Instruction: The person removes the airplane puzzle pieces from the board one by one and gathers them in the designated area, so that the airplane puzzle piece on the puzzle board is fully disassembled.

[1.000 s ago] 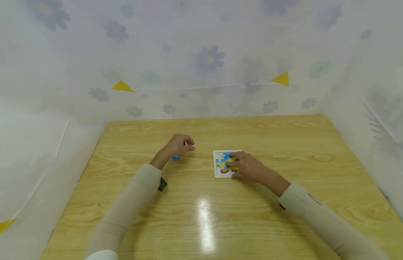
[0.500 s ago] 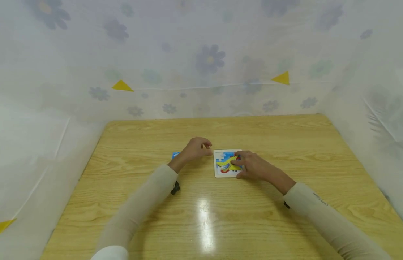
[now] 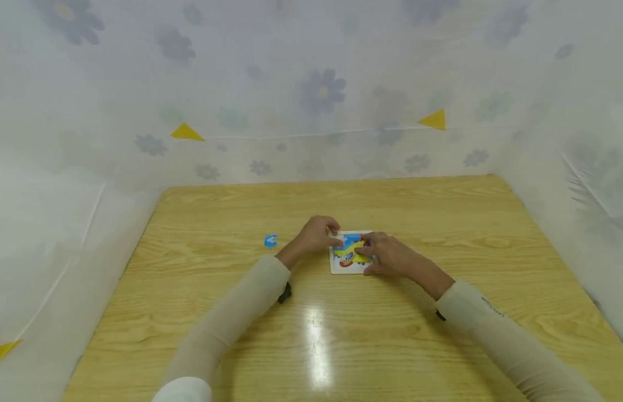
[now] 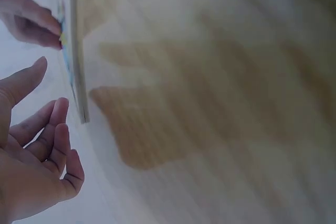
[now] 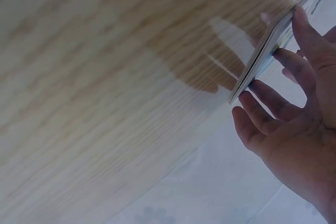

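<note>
Beige sleeves [image 3: 228, 319], seemingly black wrist attachments [image 3: 285, 293]

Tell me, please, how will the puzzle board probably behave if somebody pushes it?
The puzzle board is probably stiff: its edge looks straight in both wrist views. Lying flat on the shiny table, it would likely slide rather than tip.

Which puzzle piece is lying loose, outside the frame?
The small blue-and-white piece, set apart to the left of the puzzle frame; the other visible pieces sit inside that frame.
</note>
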A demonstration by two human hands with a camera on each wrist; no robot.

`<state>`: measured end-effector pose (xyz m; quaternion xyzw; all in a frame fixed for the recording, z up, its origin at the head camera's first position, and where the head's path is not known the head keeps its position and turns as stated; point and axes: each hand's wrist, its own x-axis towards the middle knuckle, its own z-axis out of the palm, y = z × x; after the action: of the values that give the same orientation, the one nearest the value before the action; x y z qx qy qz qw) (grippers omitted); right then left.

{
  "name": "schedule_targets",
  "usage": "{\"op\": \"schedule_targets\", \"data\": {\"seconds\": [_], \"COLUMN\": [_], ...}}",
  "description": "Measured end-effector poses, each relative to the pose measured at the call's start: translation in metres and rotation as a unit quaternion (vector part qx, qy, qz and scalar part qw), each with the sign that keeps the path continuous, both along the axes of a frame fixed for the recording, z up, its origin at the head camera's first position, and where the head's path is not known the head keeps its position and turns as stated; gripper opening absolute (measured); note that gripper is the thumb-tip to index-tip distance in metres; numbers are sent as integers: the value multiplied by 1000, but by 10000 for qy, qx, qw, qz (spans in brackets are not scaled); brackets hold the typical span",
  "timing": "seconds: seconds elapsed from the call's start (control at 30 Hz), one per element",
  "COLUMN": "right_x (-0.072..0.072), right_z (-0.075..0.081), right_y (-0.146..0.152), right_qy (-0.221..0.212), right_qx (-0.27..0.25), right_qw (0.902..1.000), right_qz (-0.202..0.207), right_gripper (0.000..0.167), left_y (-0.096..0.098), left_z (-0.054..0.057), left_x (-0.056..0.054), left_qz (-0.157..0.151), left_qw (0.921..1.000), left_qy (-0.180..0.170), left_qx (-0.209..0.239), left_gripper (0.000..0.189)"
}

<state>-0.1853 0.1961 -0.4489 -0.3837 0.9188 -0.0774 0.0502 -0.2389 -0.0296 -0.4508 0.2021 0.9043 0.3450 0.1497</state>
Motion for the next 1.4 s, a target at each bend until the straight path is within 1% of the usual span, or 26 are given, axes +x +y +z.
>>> {"op": "schedule_targets", "data": {"seconds": [0.1,0.23,0.4,0.53,0.7,0.83,0.93,1.03,1.2,1.4], "right_x": [0,0,1,1,1,1,0,0,-1,0], "right_z": [1,2,2,2,1,1,0,-2,-3,-1], "right_y": [0,-1,-1,-1,-1,-1,-1,-1,-1,-1], "right_qy": [43,20,47,132,161,189,271,356,361,326], "right_qx": [-43,-53,4,53,18,-24,-13,29,81,146], "right_qw": [10000,10000,10000,9999,9998,9997,9994,9991,9991,9992], "right_qz": [43,30,47,79,116,175,216,249,224,185], "right_gripper": [57,57,57,57,55,54,53,52,52,53], "left_y": [6,11,14,17,20,24,27,29,30,31], "left_z": [-1,-1,-1,0,2,2,3,4,4,4], "left_x": [1,2,3,2,3,3,4,4,5,4], "left_qz": [-4,-61,-86,-163,-172,-177,-137,-68,24,36], "left_qw": [9999,9992,9971,9957,9945,9906,9884,9889,9908,9921], "left_qy": [51,168,142,167,194,361,413,345,189,117], "left_qx": [-102,-370,-745,-898,-1017,-1309,-1453,-1442,-1340,-1251], "left_gripper": [39,40,42,42,40,39,38,36,33,34]}}
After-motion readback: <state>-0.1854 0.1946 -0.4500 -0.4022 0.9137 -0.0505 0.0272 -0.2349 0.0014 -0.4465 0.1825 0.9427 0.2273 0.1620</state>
